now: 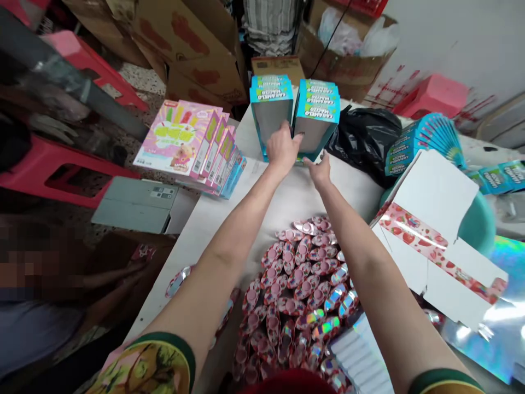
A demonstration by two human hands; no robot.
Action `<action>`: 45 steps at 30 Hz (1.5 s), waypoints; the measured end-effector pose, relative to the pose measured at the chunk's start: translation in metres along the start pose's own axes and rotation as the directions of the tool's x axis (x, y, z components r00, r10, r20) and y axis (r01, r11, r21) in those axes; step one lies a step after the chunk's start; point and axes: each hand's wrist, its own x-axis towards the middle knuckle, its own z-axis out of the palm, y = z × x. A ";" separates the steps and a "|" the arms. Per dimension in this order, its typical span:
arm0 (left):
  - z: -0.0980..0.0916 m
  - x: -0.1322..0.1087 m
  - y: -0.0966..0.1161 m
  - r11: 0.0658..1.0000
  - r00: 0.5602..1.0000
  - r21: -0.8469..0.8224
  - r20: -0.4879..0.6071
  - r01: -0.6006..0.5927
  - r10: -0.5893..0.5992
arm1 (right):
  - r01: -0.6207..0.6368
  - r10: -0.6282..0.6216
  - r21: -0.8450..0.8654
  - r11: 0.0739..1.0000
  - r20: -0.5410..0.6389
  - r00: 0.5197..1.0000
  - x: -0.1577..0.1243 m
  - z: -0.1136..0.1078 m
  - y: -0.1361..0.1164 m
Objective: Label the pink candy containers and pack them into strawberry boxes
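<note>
Two upright groups of blue candy boxes, a left one and a right one, stand side by side at the table's far end. Both have lettered top edges and plain grey faces toward me. My left hand presses against these faces near the gap, thumb and fingers apart. At the lower edge of the right group is my right hand, its thumb and a finger about the bottom corner. Its other fingers are partly hidden. Below my forearms lie many pink, oval, shiny wrapped pieces.
Pink cartoon boxes form a slanted stack at the left edge. On the right are a black plastic bag, fanned blue packaging, a white strawberry-print carton and a teal basin. Another person sits at lower left.
</note>
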 end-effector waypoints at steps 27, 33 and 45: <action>-0.109 -0.444 -0.060 0.919 0.856 0.200 0.338 0.340 -0.390 | 0.497 0.001 -0.472 0.728 0.726 0.688 -0.606 -0.155 -0.081; -0.102 -0.480 -0.055 0.912 0.861 0.052 0.313 0.407 -0.402 | 0.408 0.002 -0.478 0.778 0.651 0.759 -0.630 -0.187 -0.078; -0.199 -0.611 -0.015 0.944 0.945 0.277 0.219 0.179 -0.243 | -0.096 0.110 -0.499 0.861 -0.001 0.994 -0.712 -0.245 -0.055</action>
